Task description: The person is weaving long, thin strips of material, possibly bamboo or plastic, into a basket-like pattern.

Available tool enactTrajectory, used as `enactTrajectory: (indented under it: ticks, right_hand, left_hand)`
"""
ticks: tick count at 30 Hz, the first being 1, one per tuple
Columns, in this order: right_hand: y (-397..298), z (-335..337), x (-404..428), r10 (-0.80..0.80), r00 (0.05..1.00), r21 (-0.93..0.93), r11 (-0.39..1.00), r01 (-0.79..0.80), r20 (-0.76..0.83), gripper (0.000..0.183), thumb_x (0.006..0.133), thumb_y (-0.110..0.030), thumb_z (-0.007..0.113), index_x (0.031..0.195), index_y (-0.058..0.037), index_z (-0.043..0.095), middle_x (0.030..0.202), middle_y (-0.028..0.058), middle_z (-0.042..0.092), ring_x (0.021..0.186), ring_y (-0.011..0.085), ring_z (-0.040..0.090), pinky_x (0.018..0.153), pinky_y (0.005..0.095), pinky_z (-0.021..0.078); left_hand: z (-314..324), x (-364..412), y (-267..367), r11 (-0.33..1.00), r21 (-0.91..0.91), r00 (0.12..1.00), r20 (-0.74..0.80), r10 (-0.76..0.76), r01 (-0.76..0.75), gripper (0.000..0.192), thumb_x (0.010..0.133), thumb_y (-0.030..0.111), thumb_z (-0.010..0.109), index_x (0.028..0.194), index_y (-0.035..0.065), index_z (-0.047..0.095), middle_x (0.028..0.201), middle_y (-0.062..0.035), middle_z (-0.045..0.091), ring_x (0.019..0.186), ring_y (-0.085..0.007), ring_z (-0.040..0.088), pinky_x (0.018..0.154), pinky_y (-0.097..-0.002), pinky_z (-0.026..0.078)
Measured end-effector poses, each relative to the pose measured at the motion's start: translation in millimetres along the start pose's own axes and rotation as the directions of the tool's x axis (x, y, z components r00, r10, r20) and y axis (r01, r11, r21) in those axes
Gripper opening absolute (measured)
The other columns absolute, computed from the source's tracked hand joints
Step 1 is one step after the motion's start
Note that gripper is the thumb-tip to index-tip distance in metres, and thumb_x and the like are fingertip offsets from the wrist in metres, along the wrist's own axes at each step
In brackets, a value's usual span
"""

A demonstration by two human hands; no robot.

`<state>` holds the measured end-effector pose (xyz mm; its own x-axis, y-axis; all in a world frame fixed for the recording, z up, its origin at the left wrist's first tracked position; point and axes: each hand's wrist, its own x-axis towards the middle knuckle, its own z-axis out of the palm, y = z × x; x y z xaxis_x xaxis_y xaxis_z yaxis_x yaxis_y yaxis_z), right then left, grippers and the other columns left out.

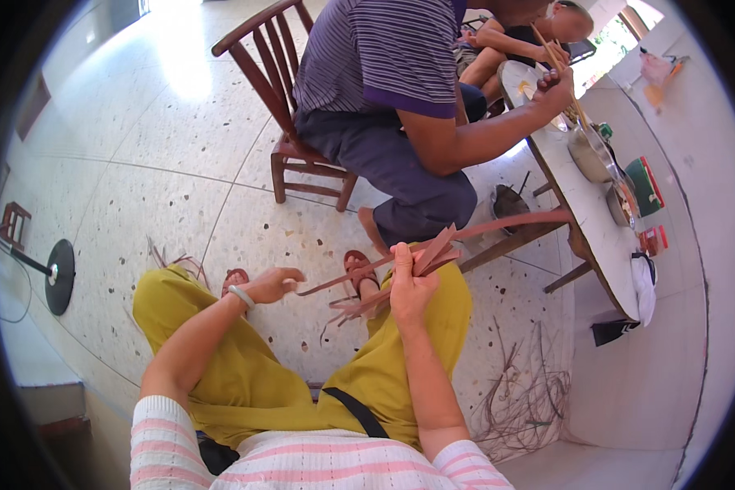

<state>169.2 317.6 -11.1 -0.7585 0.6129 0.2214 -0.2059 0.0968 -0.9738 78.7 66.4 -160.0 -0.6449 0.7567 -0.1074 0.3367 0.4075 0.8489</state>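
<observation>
My right hand (413,294) grips a bundle of flat reddish-brown strips (435,254), thumb laid along the top. Folded or cut ends fan out above the fist, and thin loose ends (349,309) hang out below it. One long strip (511,222) runs up and right towards the table edge. Another narrow strip (337,278) slants down left from the bundle. Close to its tip is my left hand (274,285), a pale bangle on the wrist, fingers curled with a gap before the thumb. No strip shows between those fingers.
Ahead, a person (398,92) on a wooden chair (282,135) eats with chopsticks; another person (496,43) sits beyond. A white-topped table (594,233) at right bears metal bowls (588,156). Tangled thin strips (520,398) lie on the floor, near a bucket (508,205). A round-based stand (61,278) is left.
</observation>
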Motion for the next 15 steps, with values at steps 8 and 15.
enactTrajectory:
  ticks: [8, 15]
  right_hand:
    - [14, 9, -8, 0.109, 0.981, -0.029, 0.994, -0.105, 0.16, 0.03, 0.089, -0.018, 0.064, 0.066, -0.0033, 0.051, 0.058, -0.0047, 0.045, 0.055, 0.0048, 0.037, 0.049, 0.0239, 0.0309]
    - [15, 17, -9, 0.142, 0.969, -0.006, 0.99, -0.144, 0.204, 0.029, 0.086, -0.02, 0.068, 0.067, -0.002, 0.056, 0.057, -0.0043, 0.047, 0.054, 0.0049, 0.039, 0.049, 0.024, 0.0318]
  left_hand:
    - [-2, 21, 128, 0.96, -0.269, 0.993, -0.107, 0.052, -0.079, 0.032, 0.084, 0.015, 0.065, 0.112, 0.0024, 0.059, 0.087, -0.012, 0.067, 0.077, -0.0241, 0.061, 0.072, -0.0349, 0.047]
    - [-2, 21, 110, 0.97, -0.073, 0.952, -0.223, 0.211, -0.232, 0.012, 0.079, 0.012, 0.068, 0.078, -0.0002, 0.067, 0.073, -0.0136, 0.063, 0.07, -0.0294, 0.059, 0.065, -0.0364, 0.046]
